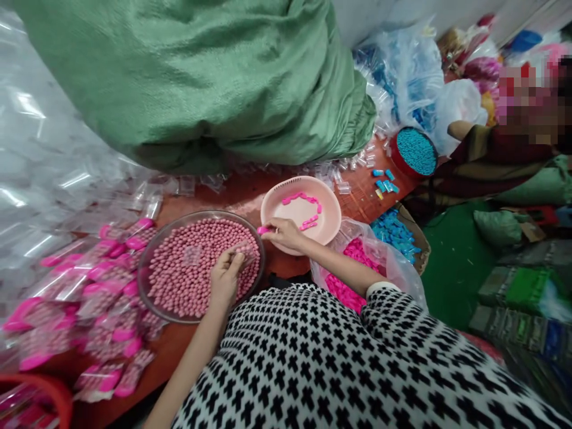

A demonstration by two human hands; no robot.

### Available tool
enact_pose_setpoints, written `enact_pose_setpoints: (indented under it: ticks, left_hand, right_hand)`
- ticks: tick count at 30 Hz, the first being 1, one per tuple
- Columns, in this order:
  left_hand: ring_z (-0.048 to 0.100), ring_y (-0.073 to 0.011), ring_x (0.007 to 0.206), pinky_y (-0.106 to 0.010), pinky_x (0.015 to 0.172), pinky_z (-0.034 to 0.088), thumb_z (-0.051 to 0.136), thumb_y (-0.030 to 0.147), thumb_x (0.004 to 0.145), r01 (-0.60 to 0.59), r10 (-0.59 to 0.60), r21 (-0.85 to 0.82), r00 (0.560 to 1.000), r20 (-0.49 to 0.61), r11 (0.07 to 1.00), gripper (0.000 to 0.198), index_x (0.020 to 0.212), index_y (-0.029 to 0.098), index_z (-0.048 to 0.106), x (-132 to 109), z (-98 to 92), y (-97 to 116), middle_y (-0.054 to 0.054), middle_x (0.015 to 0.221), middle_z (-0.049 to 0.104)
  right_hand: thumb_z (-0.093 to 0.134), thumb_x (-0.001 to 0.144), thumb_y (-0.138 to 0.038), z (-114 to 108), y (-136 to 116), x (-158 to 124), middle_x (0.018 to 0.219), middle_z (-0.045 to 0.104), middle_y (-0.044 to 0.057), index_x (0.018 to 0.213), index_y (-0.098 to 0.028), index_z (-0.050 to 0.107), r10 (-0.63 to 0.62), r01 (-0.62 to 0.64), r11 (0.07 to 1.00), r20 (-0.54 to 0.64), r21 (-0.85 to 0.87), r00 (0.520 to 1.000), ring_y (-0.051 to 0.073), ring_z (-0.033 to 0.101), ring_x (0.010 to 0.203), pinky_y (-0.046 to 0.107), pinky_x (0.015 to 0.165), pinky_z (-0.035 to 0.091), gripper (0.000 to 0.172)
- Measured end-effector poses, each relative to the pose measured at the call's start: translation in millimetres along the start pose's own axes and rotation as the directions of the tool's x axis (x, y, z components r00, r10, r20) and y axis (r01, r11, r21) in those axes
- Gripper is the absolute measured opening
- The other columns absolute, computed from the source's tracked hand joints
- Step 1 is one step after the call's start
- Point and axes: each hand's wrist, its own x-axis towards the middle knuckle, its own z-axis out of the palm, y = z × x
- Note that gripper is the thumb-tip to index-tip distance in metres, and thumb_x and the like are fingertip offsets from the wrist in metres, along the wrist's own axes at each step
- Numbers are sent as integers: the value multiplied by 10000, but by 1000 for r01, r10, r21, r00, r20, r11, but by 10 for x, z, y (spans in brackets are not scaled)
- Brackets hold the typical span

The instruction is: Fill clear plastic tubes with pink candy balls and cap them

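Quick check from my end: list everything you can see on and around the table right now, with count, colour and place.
Clear bowl: one, full of pink beads, table centre.
Pink basin: one, a few pink clips inside, right of bowl.
Filled packets: many, clear with pink, table left.
Green sack: one, behind bowl.
Red tub: one, blue pieces, far right.
Bag of pink clips: one, clear, table's right edge.
Co-worker's arm: far right.
Left hand: holds small clear packet over bowl.
Right hand: pinches pink clip.

red-brown table (243,193), green floor (451,268), pale wall (370,15) behind, even light.
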Motion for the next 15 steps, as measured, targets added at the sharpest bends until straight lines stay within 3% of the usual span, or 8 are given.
enact_pose_setpoints:
  ticks: [4,7,11,15]
  left_hand:
    - [695,-218,916,-386,800,612,779,496,669,-22,19,-100,999,-30,995,443,970,200,641,-53,25,45,-59,1038,709]
    - [695,-221,922,-390,798,616,784,483,671,-57,49,-118,996,-69,991,428,958,201,637,-94,-58,18,-56,1037,706]
    - [690,-215,911,-393,811,611,778,487,679,-82,76,-99,995,-59,992,446,973,182,640,-169,-137,-41,-70,1035,703]
    - [686,-215,898,-397,837,592,719,560,706,-112,113,27,993,-38,993,520,1022,152,651,-254,-177,-81,-88,1030,708]
  right_hand:
    - [623,861,-256,230,-372,-176,976,665,28,916,-227,599,-71,70,997,72,19,995,185,609,891,271,809,453,66]
    - [650,838,-267,314,-448,-214,957,666,9,883,-239,583,-105,94,991,119,100,987,183,622,885,273,824,467,85]
    - [699,793,-317,290,-392,-218,844,659,-4,870,-204,576,-88,41,950,139,311,986,142,619,753,253,726,495,184]
    - [696,784,-351,132,-396,-223,886,684,15,1015,-184,599,-111,72,910,72,409,991,141,644,794,261,754,517,302]
